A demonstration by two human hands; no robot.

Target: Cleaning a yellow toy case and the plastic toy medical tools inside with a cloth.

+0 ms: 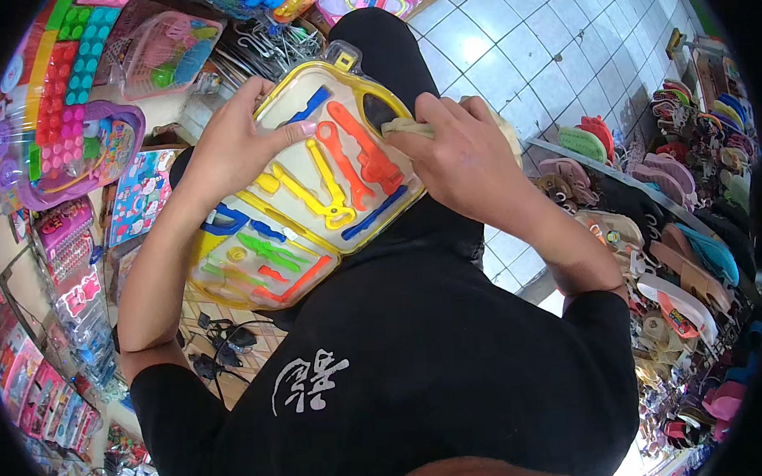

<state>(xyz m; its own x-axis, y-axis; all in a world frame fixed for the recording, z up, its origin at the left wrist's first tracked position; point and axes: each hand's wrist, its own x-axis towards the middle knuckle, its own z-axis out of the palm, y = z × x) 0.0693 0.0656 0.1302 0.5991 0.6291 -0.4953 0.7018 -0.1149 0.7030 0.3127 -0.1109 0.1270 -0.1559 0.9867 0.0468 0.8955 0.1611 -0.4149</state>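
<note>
A yellow toy tool case (338, 245) lies unfolded across my lap, its two halves under clear plastic. The upper half holds a red toy saw (371, 155), a red toy wrench (346, 166), yellow toy pliers (328, 205) and a blue strip-shaped piece (375, 214). In the lower half are green toy pliers (273, 250) and a red angle piece (303, 281). My left hand (240, 142) grips the upper half's left edge, thumb over the front. Bunched in my right hand (460, 148) is a pale cloth (408, 128), at the case's right edge beside the handle opening.
Packaged toys, including large building blocks (62, 92) and a pink basket set (172, 55), crowd the left side. Metal hooks (270, 42) lie beyond the case. Racks of sandals (675, 257) line the right, beside a tiled floor (507, 54). Black cabled items (223, 347) rest below left.
</note>
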